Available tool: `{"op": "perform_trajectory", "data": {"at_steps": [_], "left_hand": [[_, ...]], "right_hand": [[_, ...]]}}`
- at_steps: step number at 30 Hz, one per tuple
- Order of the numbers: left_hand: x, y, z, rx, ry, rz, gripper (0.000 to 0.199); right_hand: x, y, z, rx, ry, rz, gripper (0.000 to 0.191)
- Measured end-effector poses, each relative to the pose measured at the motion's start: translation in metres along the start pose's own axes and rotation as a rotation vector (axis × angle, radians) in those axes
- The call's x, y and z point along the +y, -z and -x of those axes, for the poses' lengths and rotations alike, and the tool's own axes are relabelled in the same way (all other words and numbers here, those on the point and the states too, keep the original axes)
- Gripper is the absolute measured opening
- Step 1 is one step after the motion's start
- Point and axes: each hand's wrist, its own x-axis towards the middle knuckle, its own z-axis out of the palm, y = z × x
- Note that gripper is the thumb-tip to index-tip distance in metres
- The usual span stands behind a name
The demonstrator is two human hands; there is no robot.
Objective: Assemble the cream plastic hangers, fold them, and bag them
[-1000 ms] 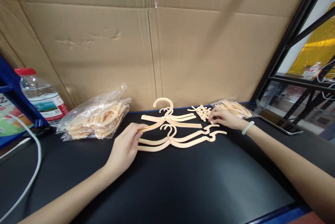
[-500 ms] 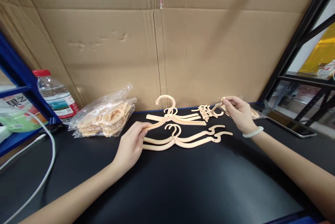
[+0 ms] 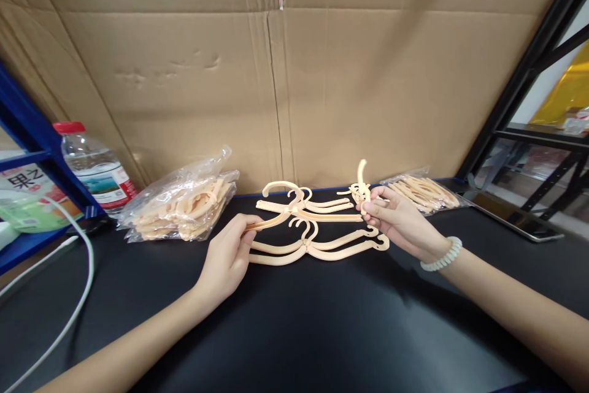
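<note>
My left hand (image 3: pixel 229 252) is closed round the left arm of a cream plastic clothes hanger (image 3: pixel 276 216), which it holds up off the table with its hook toward the wall. Between the thumb and fingers of my right hand (image 3: pixel 399 216) is a small curved hook piece (image 3: pixel 362 175), at the hanger's right end; whether the two touch is hard to tell. Nearer me lie two hangers (image 3: pixel 338 252) with hook pieces on their right ends, partly behind my hands. Another hanger (image 3: pixel 329 206) rests behind the held one. A pile of loose hook pieces (image 3: pixel 352 192) is partly hidden by the held piece.
A clear bag of hanger parts (image 3: pixel 184 209) lies at the left, beside a water bottle (image 3: pixel 99 169) and a white cable (image 3: pixel 87 270). Another bag of parts (image 3: pixel 423 190) and a phone-like flat device (image 3: pixel 510 215) are at the right. A cardboard wall (image 3: pixel 368 92) closes the back.
My right hand has come left and toward me, bringing the hook piece from beside the pile to the hanger's right end. The held hanger has tilted, its hook swinging left.
</note>
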Motion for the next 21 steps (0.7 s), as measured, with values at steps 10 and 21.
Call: {"op": "perform_trajectory", "data": {"at_steps": [10, 21], "left_hand": [[-0.001, 0.0, 0.0, 0.009, 0.016, -0.037, 0.017], [0.001, 0.0, 0.0, -0.009, -0.013, -0.041, 0.016]], "right_hand": [[-0.006, 0.008, -0.004, -0.139, -0.148, 0.039, 0.024], [-0.01, 0.009, 0.0, -0.203, -0.271, 0.13, 0.024]]}}
